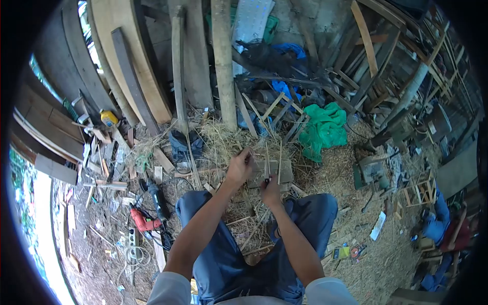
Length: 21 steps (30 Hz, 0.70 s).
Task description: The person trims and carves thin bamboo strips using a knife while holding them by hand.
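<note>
My left hand (240,168) is out in front of my knees, its fingers curled closed. Whatever lies in them is too small to make out. Lower and to the right, my right hand (271,191) is closed around a small dark-handled tool (267,181), possibly a knife. A thin pale strip (267,155) rises just above that hand; whether it belongs to the tool I cannot tell. Behind and between both hands is a flat wooden block (284,172) among straw-like shavings (223,140).
A red power tool (144,220) and an angle grinder (156,197) lie left of my knees, beside a power strip (133,244). Green cloth (325,129) is heaped at the right. Tall boards (137,66) lean behind. Another person (445,226) sits at far right.
</note>
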{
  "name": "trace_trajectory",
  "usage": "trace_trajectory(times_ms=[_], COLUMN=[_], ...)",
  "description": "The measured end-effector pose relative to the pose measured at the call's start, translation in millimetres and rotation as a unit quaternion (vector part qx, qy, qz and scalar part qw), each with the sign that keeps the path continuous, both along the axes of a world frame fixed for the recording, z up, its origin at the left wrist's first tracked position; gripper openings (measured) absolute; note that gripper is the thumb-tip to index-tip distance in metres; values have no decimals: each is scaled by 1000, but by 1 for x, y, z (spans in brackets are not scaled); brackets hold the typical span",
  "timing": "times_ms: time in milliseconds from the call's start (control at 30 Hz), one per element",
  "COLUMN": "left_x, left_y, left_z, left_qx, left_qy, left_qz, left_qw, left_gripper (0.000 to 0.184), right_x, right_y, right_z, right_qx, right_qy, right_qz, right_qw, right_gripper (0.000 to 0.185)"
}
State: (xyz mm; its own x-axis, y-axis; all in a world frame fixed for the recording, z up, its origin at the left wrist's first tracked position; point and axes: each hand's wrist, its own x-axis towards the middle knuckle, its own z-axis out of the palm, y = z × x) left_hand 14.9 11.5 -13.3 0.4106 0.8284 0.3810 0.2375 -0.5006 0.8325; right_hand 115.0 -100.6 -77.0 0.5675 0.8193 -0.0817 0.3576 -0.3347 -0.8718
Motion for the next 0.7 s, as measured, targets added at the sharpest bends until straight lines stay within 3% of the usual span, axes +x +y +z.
trace_trajectory(times_ms=[33, 167, 233, 367, 433, 533, 633, 700], left_x=[0, -4, -2, -4, -2, 1, 3, 3], left_y=[1, -1, 1, 1, -2, 1, 2, -1], left_z=[4, 6, 4, 5, 2, -3, -8, -11], left_qx=[3, -15, -4, -3, 0, 13, 3, 15], left_qy=[7, 49, 43, 48, 45, 33, 6, 19], left_qz=[-7, -37, -49, -45, -51, -56, -54, -58], left_qw=[1000, 998, 998, 998, 998, 998, 999, 998], left_gripper=[16, 16, 15, 14, 14, 15, 13, 12], right_x=[-7, -9, -8, -18, -17, -8, -13, -6], right_y=[2, 6, 3, 12, 12, 2, 10, 5], right_z=[6, 8, -23, -12, -24, -35, -19, -35], right_qx=[69, 46, -144, -102, -22, -114, -26, -51], right_qy=[-89, -48, -19, -51, -90, -66, -66, -54], right_qz=[-18, 1, 69, 38, 35, 40, 40, 48], right_qw=[994, 998, 987, 993, 995, 990, 997, 996], right_gripper=[27, 24, 23, 22, 24, 24, 25, 25])
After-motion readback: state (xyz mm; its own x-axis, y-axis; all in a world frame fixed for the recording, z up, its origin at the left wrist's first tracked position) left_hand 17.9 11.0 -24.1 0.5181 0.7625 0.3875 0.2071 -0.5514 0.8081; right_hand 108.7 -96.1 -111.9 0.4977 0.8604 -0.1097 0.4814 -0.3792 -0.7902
